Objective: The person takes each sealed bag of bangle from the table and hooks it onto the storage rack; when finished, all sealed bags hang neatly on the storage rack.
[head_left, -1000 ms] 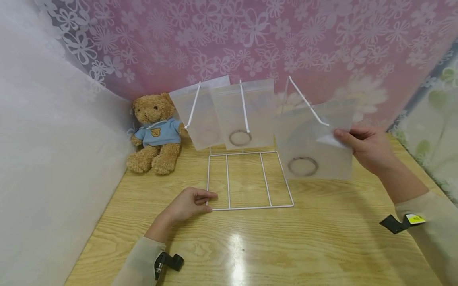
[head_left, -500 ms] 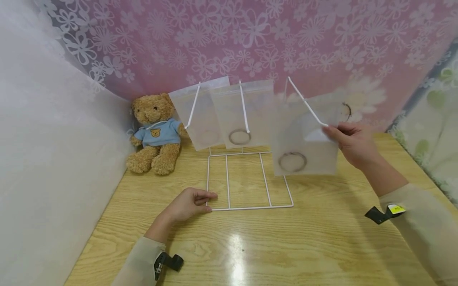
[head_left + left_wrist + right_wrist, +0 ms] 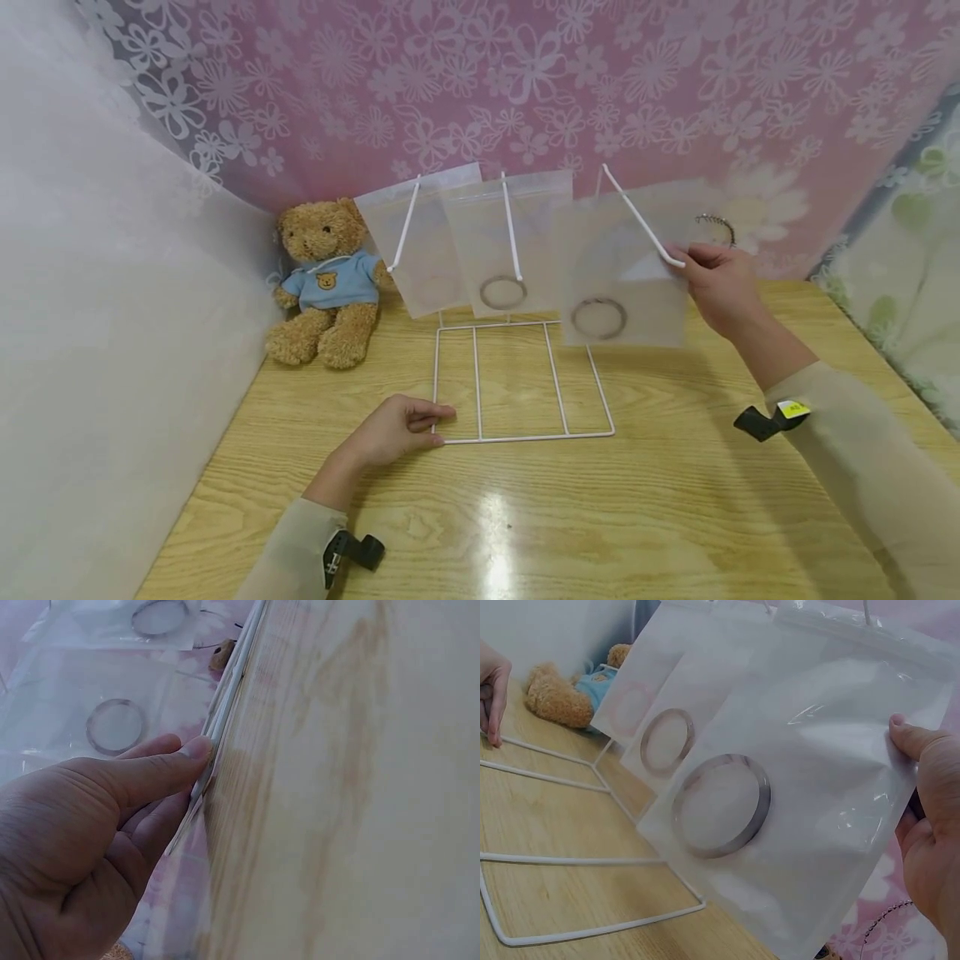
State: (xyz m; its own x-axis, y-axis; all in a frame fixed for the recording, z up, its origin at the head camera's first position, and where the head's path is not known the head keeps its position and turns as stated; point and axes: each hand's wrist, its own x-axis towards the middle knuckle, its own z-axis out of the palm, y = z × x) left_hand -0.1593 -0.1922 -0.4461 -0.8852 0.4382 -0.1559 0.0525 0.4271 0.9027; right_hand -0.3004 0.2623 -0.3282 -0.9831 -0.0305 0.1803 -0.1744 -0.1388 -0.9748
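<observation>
My left hand (image 3: 393,429) pinches the front left corner of a white wire rack (image 3: 525,436); the left wrist view shows the thumb on the wire (image 3: 225,705). At the right, my right hand (image 3: 720,287) holds the right edge of a frosted zip bag (image 3: 630,325) with its thumb in front. The rack's right prong (image 3: 637,212) runs across the bag's upper part, its tip by my thumb. Inside the bag is a dark bangle (image 3: 720,806). Two similar bags, one in the middle (image 3: 510,242) and one on the left (image 3: 412,242), hang on the other prongs.
A teddy bear (image 3: 326,279) in a blue top sits at the back left of the wooden table (image 3: 585,517). A dark beaded arc (image 3: 716,221) shows behind my right hand. A pink flowered cloth (image 3: 465,83) backs the table, with a white wall (image 3: 135,250) at left.
My right hand and the bag have moved left and back along the right prong. The dark beaded arc has come into view behind the hand. My left hand stays on the rack's corner.
</observation>
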